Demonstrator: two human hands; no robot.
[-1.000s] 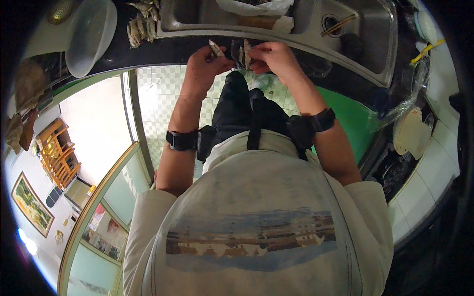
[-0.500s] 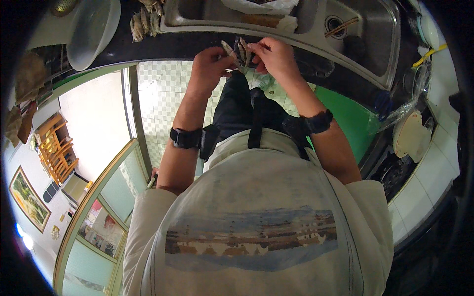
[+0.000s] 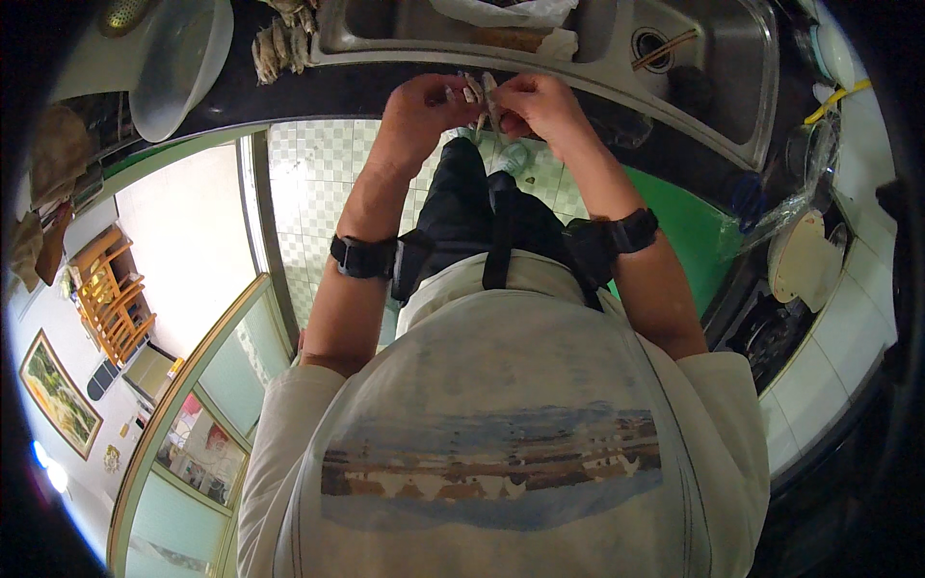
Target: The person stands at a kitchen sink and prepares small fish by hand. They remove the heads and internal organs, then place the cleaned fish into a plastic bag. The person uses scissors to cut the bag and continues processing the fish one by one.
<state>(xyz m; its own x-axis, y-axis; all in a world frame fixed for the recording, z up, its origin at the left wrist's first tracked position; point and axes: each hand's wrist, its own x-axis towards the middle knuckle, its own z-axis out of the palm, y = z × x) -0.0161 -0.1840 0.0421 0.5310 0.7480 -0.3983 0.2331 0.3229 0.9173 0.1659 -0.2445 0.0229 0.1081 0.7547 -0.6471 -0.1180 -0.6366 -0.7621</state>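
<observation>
My left hand (image 3: 421, 116) and my right hand (image 3: 541, 108) come together in front of the dark counter edge, fingers pinched. Between the right fingers is a slim, pale, small dried fish (image 3: 488, 89), tail end hanging down. The left fingertips pinch another greyish fish piece (image 3: 472, 93) right beside it. Whether these are two fish or halves of one, I cannot tell. A heap of similar small dried fish (image 3: 279, 46) lies on the counter to the left of the sink.
Beyond my hands is a steel double sink (image 3: 674, 125). A white plastic bag (image 3: 506, 12) lies in its left bowl, chopsticks (image 3: 665, 50) in the right. A large translucent basin (image 3: 183, 72) stands at the far left. A pot lid (image 3: 807, 260) rests at the right.
Both hands have shifted slightly, the left fingers closing in toward the right. The fish pieces now stand closer together and more upright.
</observation>
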